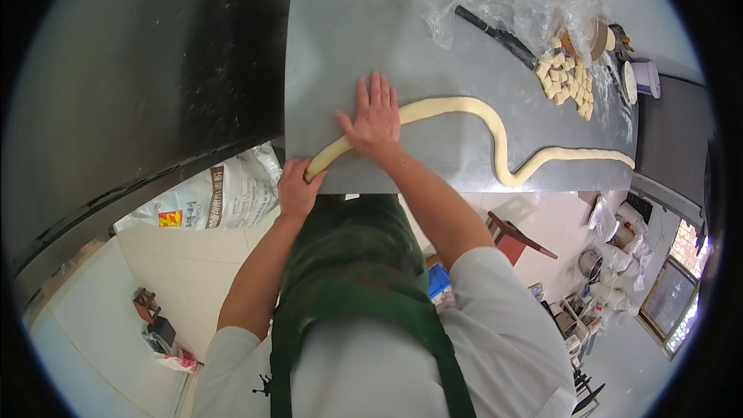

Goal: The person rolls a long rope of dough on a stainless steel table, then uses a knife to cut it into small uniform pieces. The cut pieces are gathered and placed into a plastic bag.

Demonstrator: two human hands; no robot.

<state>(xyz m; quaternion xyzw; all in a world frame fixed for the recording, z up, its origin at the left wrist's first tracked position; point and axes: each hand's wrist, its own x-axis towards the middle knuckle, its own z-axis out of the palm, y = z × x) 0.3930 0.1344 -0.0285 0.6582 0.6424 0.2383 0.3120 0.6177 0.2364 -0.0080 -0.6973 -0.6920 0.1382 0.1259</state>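
A long pale rope of dough (447,105) snakes across the grey worktop (441,168) from its near left corner to the right edge. Its left end is gripped between the thumb and fingers of my left hand (298,190), at the table's front edge. My right hand (374,119) lies flat over the rope a little farther in, palm down, fingers stretched and thumb spread. The stretch of dough under that palm is hidden. Beyond the right hand the rope bends in an S shape, thinning towards its far right end.
Small cut dough pieces (563,81) are heaped at the back right beside a dark rod (496,36) and crumpled clear plastic sheeting (522,6). A white tub (645,79) stands by the right edge. A large printed sack (215,194) and a stool (516,238) are below table level.
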